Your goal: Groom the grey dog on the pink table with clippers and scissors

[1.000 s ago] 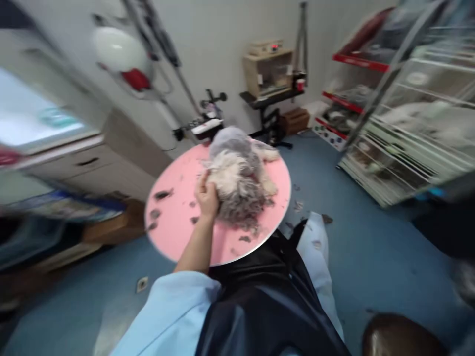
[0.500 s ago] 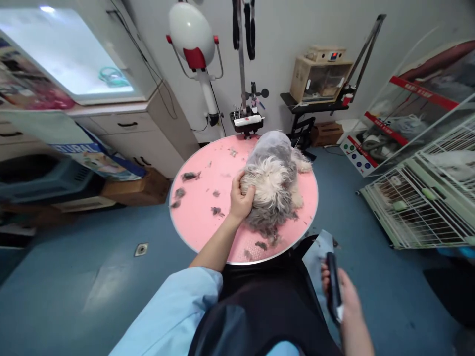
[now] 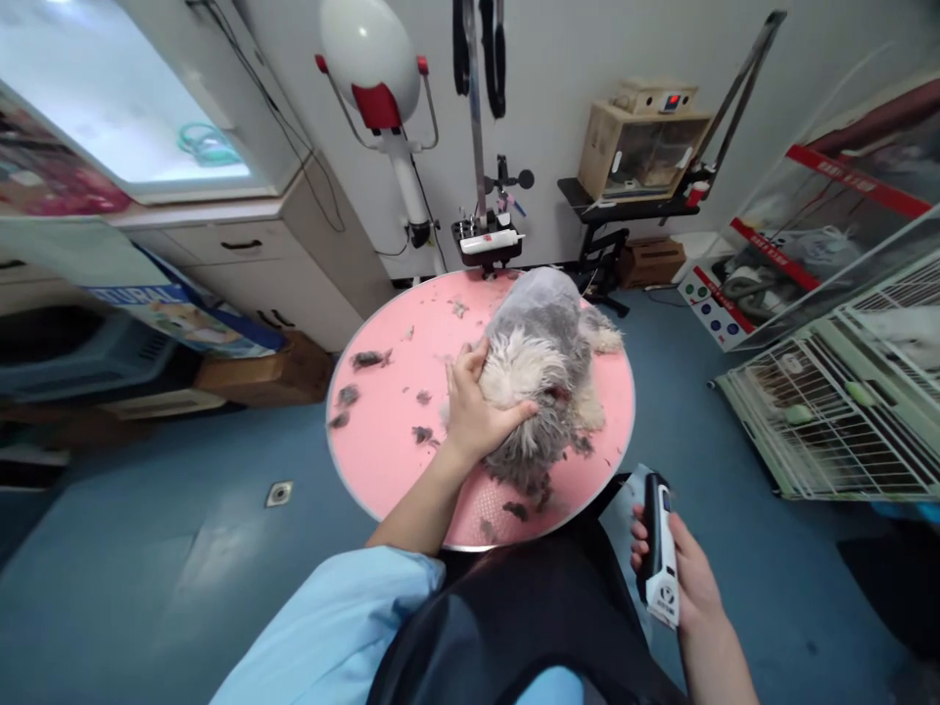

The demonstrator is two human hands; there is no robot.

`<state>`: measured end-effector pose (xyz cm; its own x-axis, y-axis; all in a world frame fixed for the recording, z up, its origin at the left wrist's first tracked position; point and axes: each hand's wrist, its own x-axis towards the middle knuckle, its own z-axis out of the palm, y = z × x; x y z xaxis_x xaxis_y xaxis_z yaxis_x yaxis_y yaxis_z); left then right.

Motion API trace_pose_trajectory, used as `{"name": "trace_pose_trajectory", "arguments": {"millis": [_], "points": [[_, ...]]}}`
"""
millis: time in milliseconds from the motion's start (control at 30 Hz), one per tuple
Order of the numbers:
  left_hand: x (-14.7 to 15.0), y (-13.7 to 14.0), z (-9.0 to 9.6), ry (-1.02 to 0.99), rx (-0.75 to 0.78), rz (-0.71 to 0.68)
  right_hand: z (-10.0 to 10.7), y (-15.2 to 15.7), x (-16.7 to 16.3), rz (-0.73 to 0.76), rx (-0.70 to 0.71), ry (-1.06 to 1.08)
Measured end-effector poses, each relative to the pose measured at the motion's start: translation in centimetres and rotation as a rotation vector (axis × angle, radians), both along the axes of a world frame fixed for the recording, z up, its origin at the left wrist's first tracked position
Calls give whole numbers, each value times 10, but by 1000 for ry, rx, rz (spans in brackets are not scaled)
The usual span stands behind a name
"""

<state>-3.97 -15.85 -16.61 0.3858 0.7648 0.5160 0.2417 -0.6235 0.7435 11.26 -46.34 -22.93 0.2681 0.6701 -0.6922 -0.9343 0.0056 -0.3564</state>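
Observation:
A grey and cream shaggy dog (image 3: 525, 367) is on a round pink grooming table (image 3: 382, 421), its back cropped shorter than its head. My left hand (image 3: 474, 401) holds the side of the dog's head, thumb stretched across the fur and fingers partly hidden behind it. Off the table's right front edge, my right hand (image 3: 686, 568) is closed round a black and white hair clipper (image 3: 659, 553), whose blade end points down toward me. Tufts of cut grey hair (image 3: 422, 435) lie scattered on the tabletop.
A tool holder (image 3: 489, 245) on a post stands at the table's far edge, beside a white and red dryer (image 3: 374, 64). Wire cages (image 3: 822, 411) stand on the right. Cabinets (image 3: 220, 240) and a cardboard box (image 3: 268, 377) are on the left.
My left hand has shifted its hold on the dog's head, with the thumb now spread further right. My right hand has turned the clipper so its white face shows.

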Motion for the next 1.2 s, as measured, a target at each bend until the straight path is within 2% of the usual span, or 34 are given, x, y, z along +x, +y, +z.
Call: {"name": "trace_pose_trajectory", "arguments": {"millis": [67, 167, 233, 367, 467, 533, 600, 667, 767, 867, 1033, 1200], "points": [[-11, -1, -10, 25, 45, 27, 3, 14, 4, 51, -28, -7], [-21, -5, -14, 108, 101, 51, 18, 48, 14, -6, 84, -152], [-23, -6, -15, 115, 104, 51, 35, 77, 22, 30, 157, -324], [-25, -7, -16, 129, 86, -18, 81, 139, 26, 113, 216, -710], [-24, -7, -15, 154, 109, -42, 115, 178, 18, 67, 345, -1034], [-24, -7, -14, 167, 130, -46, 129, 193, 10, -11, 373, -1251], [-24, -5, -14, 181, 134, -52, 132, 199, 2, -66, 339, -1412], [-25, -2, -15, 196, 125, -65, 126, 198, -5, -72, 288, -1489], [-28, 2, -15, 205, 117, -94, 110, 194, -10, -61, 267, -1500], [-31, 2, -13, 213, 139, -114, 102, 195, -13, -37, 310, -1472], [-34, -2, -6, 265, 200, -97, 109, 202, -21, 29, 373, -1463], [-34, -7, -2, 306, 205, -61, 111, 199, -31, 82, 315, -1602]]}}
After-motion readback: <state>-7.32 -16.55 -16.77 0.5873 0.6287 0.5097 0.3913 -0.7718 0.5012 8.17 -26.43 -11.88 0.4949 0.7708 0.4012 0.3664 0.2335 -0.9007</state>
